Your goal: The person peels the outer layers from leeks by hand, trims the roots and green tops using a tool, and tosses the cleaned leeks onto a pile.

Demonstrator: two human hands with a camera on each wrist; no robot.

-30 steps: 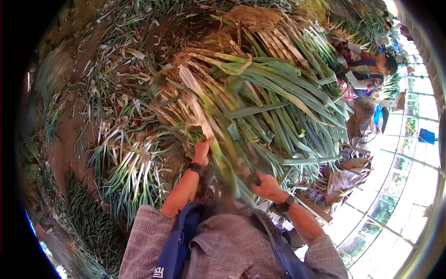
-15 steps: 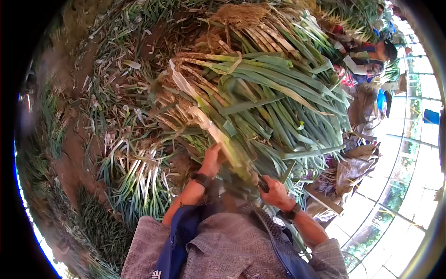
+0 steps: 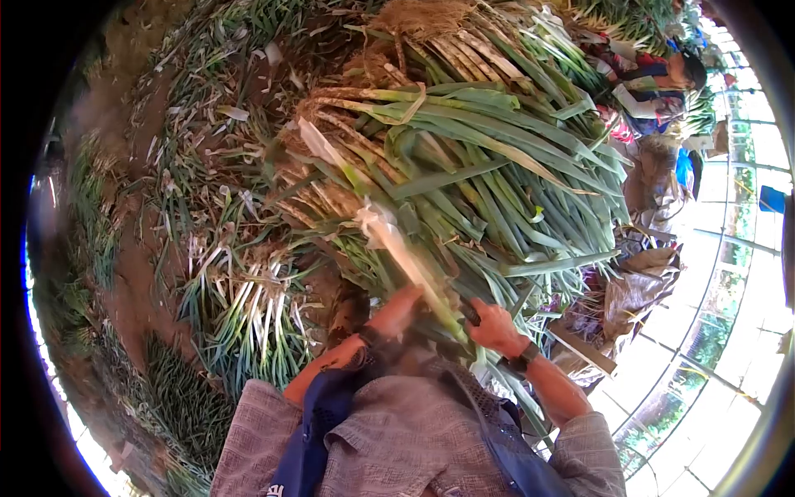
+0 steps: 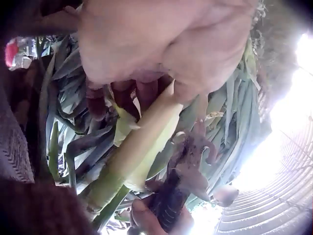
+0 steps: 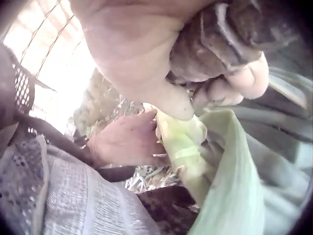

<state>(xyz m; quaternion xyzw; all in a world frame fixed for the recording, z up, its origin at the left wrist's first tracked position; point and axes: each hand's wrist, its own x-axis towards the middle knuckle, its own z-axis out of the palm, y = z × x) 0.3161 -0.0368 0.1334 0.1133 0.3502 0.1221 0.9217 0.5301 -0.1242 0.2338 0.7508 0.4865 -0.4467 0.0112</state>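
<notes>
Two hands are at work on one leek stalk (image 3: 411, 263), held just in front of the person's chest and slanting up toward a large heap of leeks (image 3: 505, 170). The left hand (image 3: 396, 311) grips the stalk's lower part; the left wrist view shows its fingers (image 4: 128, 95) curled round the pale green shaft (image 4: 142, 142). The right hand (image 3: 494, 325) sits just beside the stalk on its other side, fist closed round a dark handle (image 5: 230, 34), with the thumb (image 5: 168, 100) pressed against the stalk's peeling outer layer (image 5: 185, 144). Whether a blade meets the stalk cannot be told; only the handle (image 4: 168, 205) is visible. The stalk's upper end is blurred and carries a loose whitish skin (image 3: 374, 219). A bundle of white-stemmed stalks (image 3: 248, 302) lies on the brown earth (image 3: 124, 273), well apart from the hands on the left side. A second person (image 3: 654, 87) sits beyond the heap. Grey sleeves (image 3: 580, 451) and a blue strap (image 3: 319, 422) fill the bottom of the head view.
</notes>
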